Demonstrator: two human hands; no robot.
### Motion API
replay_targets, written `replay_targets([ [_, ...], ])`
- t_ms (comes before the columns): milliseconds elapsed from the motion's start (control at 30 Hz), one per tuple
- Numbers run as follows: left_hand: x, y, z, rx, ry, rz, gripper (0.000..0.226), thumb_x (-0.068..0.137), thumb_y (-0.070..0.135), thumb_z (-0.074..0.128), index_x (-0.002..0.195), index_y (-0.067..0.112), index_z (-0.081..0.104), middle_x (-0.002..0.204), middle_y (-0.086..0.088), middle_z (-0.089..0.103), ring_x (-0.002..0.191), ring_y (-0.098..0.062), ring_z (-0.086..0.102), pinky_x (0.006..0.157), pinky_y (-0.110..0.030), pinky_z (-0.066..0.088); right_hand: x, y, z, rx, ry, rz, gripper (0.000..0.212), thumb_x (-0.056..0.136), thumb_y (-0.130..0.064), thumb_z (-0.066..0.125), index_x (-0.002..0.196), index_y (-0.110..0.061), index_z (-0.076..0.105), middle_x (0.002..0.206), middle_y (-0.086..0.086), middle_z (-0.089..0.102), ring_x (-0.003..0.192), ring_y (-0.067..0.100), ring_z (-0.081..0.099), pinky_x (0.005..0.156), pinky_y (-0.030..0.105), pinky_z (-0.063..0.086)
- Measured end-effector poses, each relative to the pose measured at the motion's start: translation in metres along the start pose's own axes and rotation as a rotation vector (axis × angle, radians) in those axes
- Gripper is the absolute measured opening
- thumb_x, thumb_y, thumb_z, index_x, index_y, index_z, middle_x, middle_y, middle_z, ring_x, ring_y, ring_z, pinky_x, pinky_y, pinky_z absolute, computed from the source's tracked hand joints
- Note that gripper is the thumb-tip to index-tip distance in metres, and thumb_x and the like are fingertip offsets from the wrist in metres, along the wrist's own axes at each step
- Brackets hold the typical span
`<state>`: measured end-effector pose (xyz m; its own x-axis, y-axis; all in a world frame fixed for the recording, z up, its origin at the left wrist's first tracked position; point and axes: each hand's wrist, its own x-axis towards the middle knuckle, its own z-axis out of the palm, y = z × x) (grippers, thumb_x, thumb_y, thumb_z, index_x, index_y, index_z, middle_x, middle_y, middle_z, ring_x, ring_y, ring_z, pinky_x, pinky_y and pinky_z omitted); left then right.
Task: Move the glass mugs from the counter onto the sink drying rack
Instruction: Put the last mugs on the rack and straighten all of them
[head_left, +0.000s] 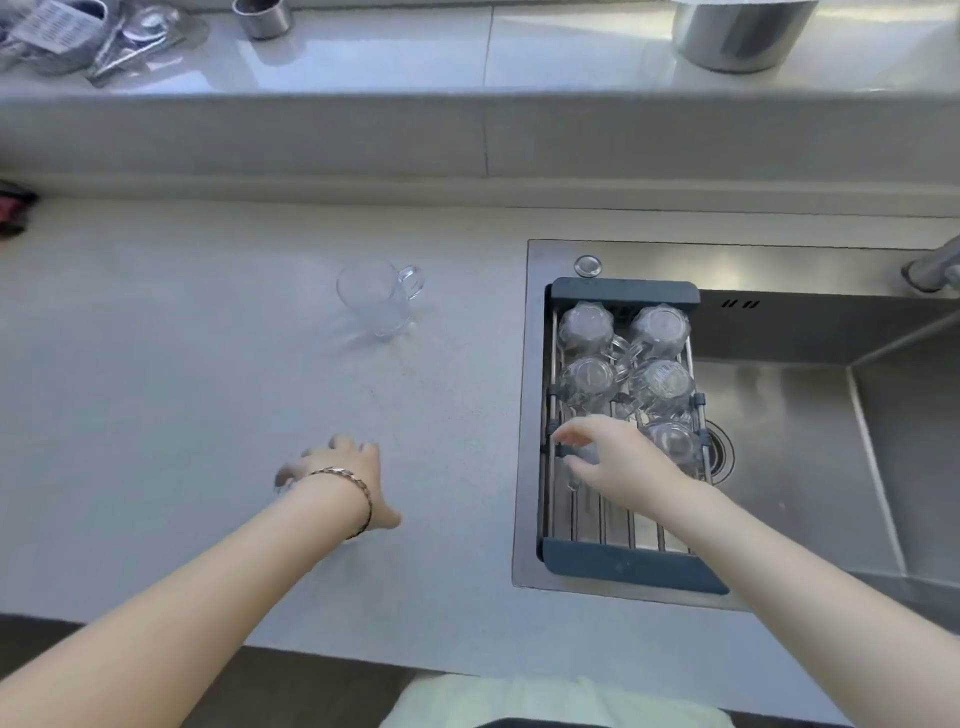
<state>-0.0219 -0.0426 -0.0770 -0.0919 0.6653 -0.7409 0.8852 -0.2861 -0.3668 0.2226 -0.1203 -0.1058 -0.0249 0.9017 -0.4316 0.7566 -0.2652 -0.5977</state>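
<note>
One clear glass mug (374, 297) stands upright on the pale counter (182, 364), its handle turned to the right. Across the left end of the steel sink (789, 415) lies the drying rack (631, 565), dark-framed with metal bars. Several glass mugs (660, 325) rest upside down on its far half. My right hand (615, 460) hovers over the rack's middle, fingers curled around another glass mug (574, 480) that shows faintly beneath them. My left hand (340, 475), with a bracelet on the wrist, is low over the counter left of the sink, fingers apart and holding nothing.
A raised ledge at the back carries a steel pot (743, 31), a small metal cup (262, 18) and a pile of utensils (119, 41). The faucet base (930, 270) sits at the sink's far right. A dark red item (13, 210) lies at the counter's left edge.
</note>
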Motion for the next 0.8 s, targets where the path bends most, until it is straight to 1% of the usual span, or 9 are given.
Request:
replay_targets([
  [67, 0.003, -0.022, 0.012, -0.064, -0.031, -0.008, 0.064, 0.078, 0.049, 0.057, 0.130, 0.021, 0.034, 0.130, -0.005, 0.041, 0.120, -0.033, 0.046, 0.092, -0.049, 0.047, 0.015, -0.019, 0.010, -0.004, -0.021, -0.011, 0.030, 0.089, -0.012, 0.051, 0.118, -0.016, 0.059, 0.119, 0.002, 0.062, 0.111, 0.016, 0.056, 0.094, 0.026, 0.042],
  [200, 0.013, -0.042, 0.018, -0.299, 0.082, 0.072, 0.045, 0.076, 0.040, 0.058, 0.111, 0.017, 0.039, 0.104, -0.007, 0.048, 0.107, -0.033, 0.048, 0.074, -0.033, 0.045, 0.046, -0.051, 0.030, 0.002, -0.051, -0.039, 0.029, 0.089, -0.014, 0.053, 0.117, -0.015, 0.058, 0.118, 0.004, 0.063, 0.108, 0.018, 0.056, 0.093, 0.029, 0.043],
  [233, 0.016, -0.047, 0.016, -0.365, 0.107, 0.090, 0.041, 0.075, 0.036, 0.059, 0.106, 0.017, 0.039, 0.099, -0.005, 0.045, 0.104, -0.032, 0.046, 0.074, -0.032, 0.043, 0.056, -0.059, 0.035, -0.007, -0.053, -0.042, 0.030, 0.089, -0.014, 0.053, 0.118, -0.015, 0.058, 0.119, 0.005, 0.062, 0.109, 0.018, 0.055, 0.094, 0.030, 0.042],
  [300, 0.024, -0.055, 0.009, -0.472, 0.155, 0.116, 0.047, 0.073, 0.032, 0.063, 0.110, 0.017, 0.038, 0.096, -0.003, 0.040, 0.104, -0.031, 0.041, 0.077, -0.033, 0.045, 0.080, -0.077, 0.043, -0.027, -0.037, -0.045, 0.037, 0.087, -0.014, 0.055, 0.124, -0.014, 0.053, 0.126, 0.007, 0.057, 0.116, 0.020, 0.052, 0.098, 0.031, 0.040],
  [400, 0.032, -0.068, -0.008, -0.610, 0.290, 0.149, 0.055, 0.072, 0.036, 0.067, 0.116, 0.018, 0.039, 0.099, -0.002, 0.035, 0.099, -0.028, 0.036, 0.078, -0.035, 0.045, 0.123, -0.106, 0.047, 0.021, 0.062, 0.002, 0.062, 0.082, -0.020, 0.065, 0.137, -0.013, 0.037, 0.140, 0.007, 0.042, 0.129, 0.021, 0.042, 0.104, 0.036, 0.037],
  [467, 0.036, -0.074, -0.019, -0.683, 0.361, 0.174, 0.057, 0.073, 0.039, 0.068, 0.118, 0.019, 0.040, 0.104, -0.003, 0.037, 0.106, -0.029, 0.038, 0.083, -0.036, 0.045, 0.150, -0.126, 0.046, 0.132, 0.138, 0.043, 0.082, 0.075, -0.022, 0.074, 0.141, -0.010, 0.026, 0.145, 0.008, 0.034, 0.134, 0.022, 0.035, 0.108, 0.037, 0.034],
  [533, 0.043, -0.081, -0.030, -0.719, 0.413, 0.189, 0.059, 0.073, 0.039, 0.069, 0.121, 0.020, 0.040, 0.114, -0.006, 0.040, 0.110, -0.029, 0.039, 0.089, -0.036, 0.044, 0.175, -0.143, 0.048, 0.247, 0.202, 0.091, 0.093, 0.069, -0.022, 0.080, 0.141, -0.008, 0.023, 0.144, 0.010, 0.033, 0.135, 0.023, 0.031, 0.109, 0.034, 0.031],
  [700, 0.062, -0.095, -0.045, -0.741, 0.423, 0.244, 0.062, 0.074, 0.037, 0.070, 0.126, 0.020, 0.041, 0.109, -0.003, 0.038, 0.113, -0.029, 0.038, 0.089, -0.031, 0.042, 0.220, -0.156, 0.074, 0.450, 0.304, 0.270, 0.097, 0.059, -0.030, 0.085, 0.139, -0.012, 0.032, 0.139, 0.011, 0.039, 0.133, 0.026, 0.035, 0.109, 0.038, 0.033],
  [800, 0.071, -0.099, -0.049, -0.712, 0.418, 0.263, 0.063, 0.074, 0.038, 0.070, 0.128, 0.023, 0.040, 0.122, -0.004, 0.042, 0.115, -0.028, 0.037, 0.091, -0.031, 0.043, 0.229, -0.152, 0.078, 0.498, 0.365, 0.292, 0.090, 0.060, -0.033, 0.082, 0.137, -0.016, 0.038, 0.135, 0.011, 0.041, 0.129, 0.026, 0.039, 0.106, 0.041, 0.038],
])
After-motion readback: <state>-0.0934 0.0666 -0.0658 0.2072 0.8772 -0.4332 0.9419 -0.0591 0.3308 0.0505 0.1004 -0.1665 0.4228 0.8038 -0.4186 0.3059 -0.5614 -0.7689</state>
